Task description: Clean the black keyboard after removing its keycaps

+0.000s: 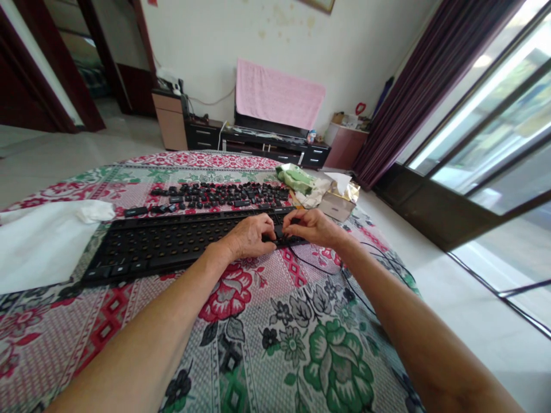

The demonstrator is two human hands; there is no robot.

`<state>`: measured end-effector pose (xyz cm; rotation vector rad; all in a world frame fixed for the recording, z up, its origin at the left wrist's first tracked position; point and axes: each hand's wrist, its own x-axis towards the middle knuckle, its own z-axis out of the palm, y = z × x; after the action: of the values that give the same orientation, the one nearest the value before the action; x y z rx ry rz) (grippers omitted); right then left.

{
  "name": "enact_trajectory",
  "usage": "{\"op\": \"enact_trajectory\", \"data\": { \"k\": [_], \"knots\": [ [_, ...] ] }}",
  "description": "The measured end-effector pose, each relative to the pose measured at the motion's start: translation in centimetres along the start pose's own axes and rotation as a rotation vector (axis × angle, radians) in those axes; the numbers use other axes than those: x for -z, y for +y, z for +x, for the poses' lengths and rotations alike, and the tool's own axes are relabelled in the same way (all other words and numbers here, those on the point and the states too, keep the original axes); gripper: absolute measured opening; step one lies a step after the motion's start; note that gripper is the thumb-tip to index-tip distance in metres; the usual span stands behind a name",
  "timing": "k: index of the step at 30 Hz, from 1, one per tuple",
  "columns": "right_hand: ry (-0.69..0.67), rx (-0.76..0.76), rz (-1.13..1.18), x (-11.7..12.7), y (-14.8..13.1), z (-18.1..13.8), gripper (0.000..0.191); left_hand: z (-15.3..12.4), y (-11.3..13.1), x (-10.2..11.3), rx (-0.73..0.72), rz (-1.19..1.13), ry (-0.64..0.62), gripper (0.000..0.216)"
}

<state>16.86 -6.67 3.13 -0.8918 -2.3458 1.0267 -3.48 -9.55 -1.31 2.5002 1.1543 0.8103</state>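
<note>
At the keyboard point(172, 238), both hands point(251, 236) point(316, 228)

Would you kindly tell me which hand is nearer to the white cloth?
Left. The left hand is at the right part of the keyboard, well right of the white cloth; the right hand is farther from it, at the keyboard's right end.

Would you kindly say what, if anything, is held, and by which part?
I cannot tell: left hand and right hand, at the keyboard, hide any grip.
</note>
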Motion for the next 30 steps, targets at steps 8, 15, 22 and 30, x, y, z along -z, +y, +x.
{"op": "enact_trajectory", "data": {
  "k": [8, 15, 22, 30],
  "knots": [
    [-0.202, 0.08, 0.069, 1.2, 0.9, 1.2, 0.018, 0.0, -0.1, 0.0, -0.018, 0.008, 0.004, 0.013],
    [-0.244, 0.154, 0.145, 1.7, 1.9, 2.2, 0.016, 0.0, -0.3, -0.3, -0.03, 0.027, 0.025, 0.014],
    [-0.25, -0.001, 0.317, 1.5, 2.8, 2.6, 0.02, -0.1, 0.0, -0.1, -0.015, 0.017, 0.017, 0.012],
    [-0.19, 0.088, 0.279, 1.1, 3.1, 1.9, 0.017, -0.1, 0.2, 0.0, -0.013, 0.011, 0.015, 0.013]
  ]
}}
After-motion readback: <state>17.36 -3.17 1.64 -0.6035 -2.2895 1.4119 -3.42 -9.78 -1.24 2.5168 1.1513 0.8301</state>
